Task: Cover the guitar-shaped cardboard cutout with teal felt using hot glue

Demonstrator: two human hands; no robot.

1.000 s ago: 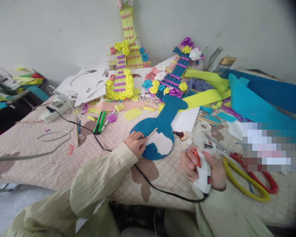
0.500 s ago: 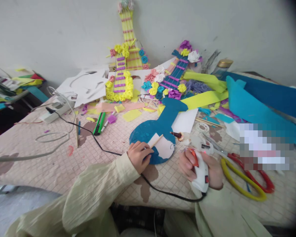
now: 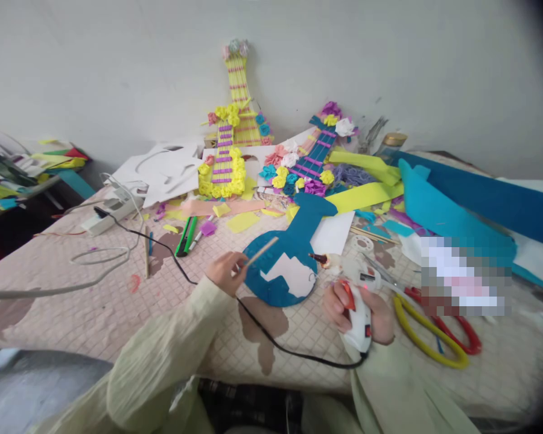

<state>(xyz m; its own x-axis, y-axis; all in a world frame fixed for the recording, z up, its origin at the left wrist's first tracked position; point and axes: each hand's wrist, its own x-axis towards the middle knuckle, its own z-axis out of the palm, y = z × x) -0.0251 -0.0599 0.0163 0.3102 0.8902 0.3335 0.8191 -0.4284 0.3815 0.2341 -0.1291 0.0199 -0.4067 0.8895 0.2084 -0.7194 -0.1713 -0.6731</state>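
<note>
Your left hand pinches a thin wooden stick between thumb and fingers, its free end reaching over the blue cutout, which lies flat on the worktop between your two hands — whether stick and cutout touch, I cannot tell. Your right hand is wrapped around a glue gun, fingers curled at the orange trigger, though whether they squeeze it is unclear; the nozzle points leftward, right at the cutout's edge. This looks like a gluing step, with a white patch showing just right of your left fingers. The next move seems to call for a steady stick and left fingers kept clear of the nozzle. Well beyond your right fingers stands a gold-lidded jar — its contents are too blurred to make out.
</note>
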